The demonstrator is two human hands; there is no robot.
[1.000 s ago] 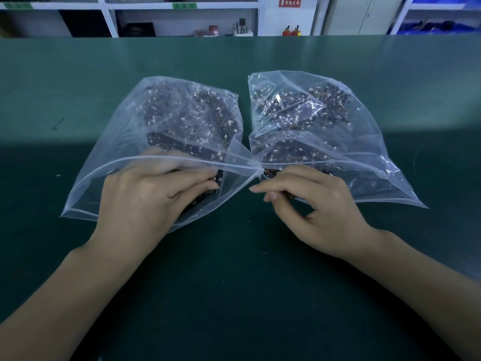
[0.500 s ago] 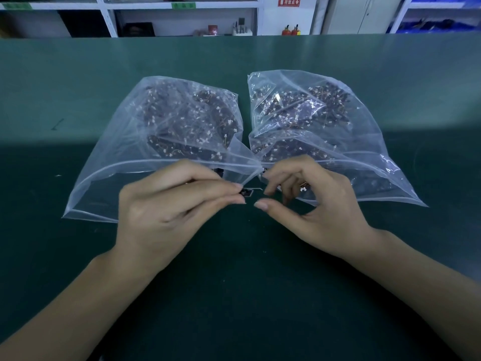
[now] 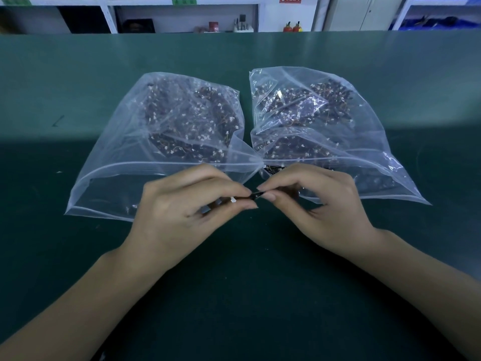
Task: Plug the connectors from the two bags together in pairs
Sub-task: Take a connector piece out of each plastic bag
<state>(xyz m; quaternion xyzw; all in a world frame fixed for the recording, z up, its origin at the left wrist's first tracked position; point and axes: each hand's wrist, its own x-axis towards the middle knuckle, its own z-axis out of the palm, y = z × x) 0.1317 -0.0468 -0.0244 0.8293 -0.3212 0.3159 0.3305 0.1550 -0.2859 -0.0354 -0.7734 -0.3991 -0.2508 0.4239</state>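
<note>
Two clear plastic bags lie side by side on the green table, the left bag (image 3: 125, 157) and the right bag (image 3: 364, 142), each holding a dark heap of small wired connectors with white tips. Their open mouths face me. In front of the bags my left hand (image 3: 187, 212) pinches a small connector with a white end (image 3: 233, 200) between thumb and fingers. My right hand (image 3: 320, 204) pinches a small dark connector (image 3: 254, 195) between thumb and forefinger. The two connectors meet end to end between my fingertips; whether they are joined is hidden by the fingers.
The green table (image 3: 239, 295) stretches wide around the bags. Beyond its far edge stand white shelves (image 3: 182, 14) with small items and a grey cabinet (image 3: 364, 11).
Both hands came out of the bag mouths, each with a connector, and moved toward each other. The connector ends now meet between the fingertips.
</note>
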